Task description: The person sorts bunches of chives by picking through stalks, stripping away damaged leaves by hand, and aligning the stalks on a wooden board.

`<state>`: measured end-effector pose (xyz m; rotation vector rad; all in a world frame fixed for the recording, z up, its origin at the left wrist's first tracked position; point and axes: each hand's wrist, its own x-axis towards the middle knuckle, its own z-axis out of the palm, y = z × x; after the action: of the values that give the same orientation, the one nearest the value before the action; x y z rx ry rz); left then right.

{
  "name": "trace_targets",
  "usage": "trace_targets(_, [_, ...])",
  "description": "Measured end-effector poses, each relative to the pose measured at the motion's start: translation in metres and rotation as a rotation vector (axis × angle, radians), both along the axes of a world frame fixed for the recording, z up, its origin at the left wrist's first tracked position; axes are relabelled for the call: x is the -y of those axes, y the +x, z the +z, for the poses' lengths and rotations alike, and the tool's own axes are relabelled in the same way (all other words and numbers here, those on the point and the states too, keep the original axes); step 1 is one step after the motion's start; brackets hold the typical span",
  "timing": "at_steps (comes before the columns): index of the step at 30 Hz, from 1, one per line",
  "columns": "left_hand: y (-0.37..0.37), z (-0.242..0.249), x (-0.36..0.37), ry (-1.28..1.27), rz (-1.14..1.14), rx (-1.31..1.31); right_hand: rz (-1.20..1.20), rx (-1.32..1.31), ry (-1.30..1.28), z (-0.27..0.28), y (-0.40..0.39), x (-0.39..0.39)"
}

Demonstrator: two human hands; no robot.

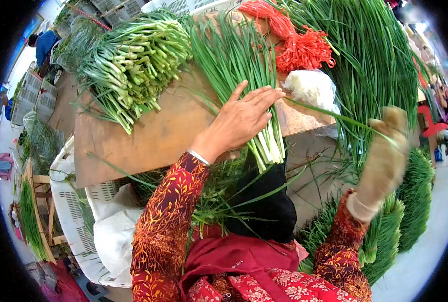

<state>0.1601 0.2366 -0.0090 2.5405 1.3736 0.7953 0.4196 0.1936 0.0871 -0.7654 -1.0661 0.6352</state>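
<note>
My left hand lies flat with fingers stretched out over a bunch of Chinese chives on the brown board. The bunch's white stem ends point toward me, past the board's near edge. Off to the right, my right hand, in a beige glove, is blurred by motion. It grips one end of a long green chive leaf, which stretches across from beside my left fingertips.
Bundled chives are piled at the board's left. Red ties and a white bundle in clear plastic lie right of the bunch. Long chives hang at far right. A white crate stands below left, and more chives below right.
</note>
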Motion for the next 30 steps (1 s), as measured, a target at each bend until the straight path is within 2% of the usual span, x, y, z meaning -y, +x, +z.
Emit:
trace_targets(2, [0.000, 0.000, 0.000, 0.010, -0.006, 0.016, -0.124, -0.170, 0.043, 0.011, -0.004, 0.017])
trace_targets(4, [0.000, -0.001, 0.001, 0.005, -0.001, 0.039, 1.203, 0.213, -0.108, -0.013, -0.014, 0.027])
trace_targets(6, [-0.001, -0.004, -0.002, 0.030, -0.023, 0.082, 1.482, 0.945, -0.174, -0.017, -0.039, 0.036])
trace_targets(7, [-0.001, -0.004, -0.002, 0.034, -0.015, 0.086, 1.039, 1.390, -0.150, -0.011, -0.059, 0.042])
trace_targets(9, [0.001, -0.003, -0.001, -0.012, 0.017, 0.079, 0.421, 1.178, -0.144, -0.043, -0.062, 0.017])
trace_targets(11, [0.001, 0.000, -0.001, -0.024, 0.016, 0.073, 0.279, 1.356, -0.453, -0.043, -0.071, -0.013])
trace_targets(13, [0.004, 0.000, -0.001, -0.028, 0.012, 0.091, 0.419, 1.223, -0.421, -0.059, -0.076, -0.024])
trace_targets(19, [0.003, -0.006, -0.002, 0.015, 0.016, 0.076, 0.432, 1.226, -0.547, -0.063, -0.068, -0.030])
trace_targets(21, [0.003, -0.006, -0.003, 0.020, 0.011, 0.078, 0.434, 1.020, -0.470, -0.061, -0.071, -0.028])
trace_targets(22, [0.003, -0.005, -0.003, 0.010, 0.019, 0.075, 0.467, 1.011, -0.476, -0.057, -0.076, -0.025])
trace_targets(23, [0.004, -0.005, -0.002, -0.001, 0.026, 0.071, 0.474, 1.234, -0.527, -0.047, -0.081, -0.024])
trace_targets(25, [0.004, -0.004, -0.001, -0.006, 0.033, 0.057, 0.509, 1.285, -0.578, -0.043, -0.085, -0.026])
trace_targets(30, [0.002, -0.006, -0.001, 0.005, 0.014, 0.078, 0.589, 1.115, -0.588, -0.063, -0.070, -0.038])
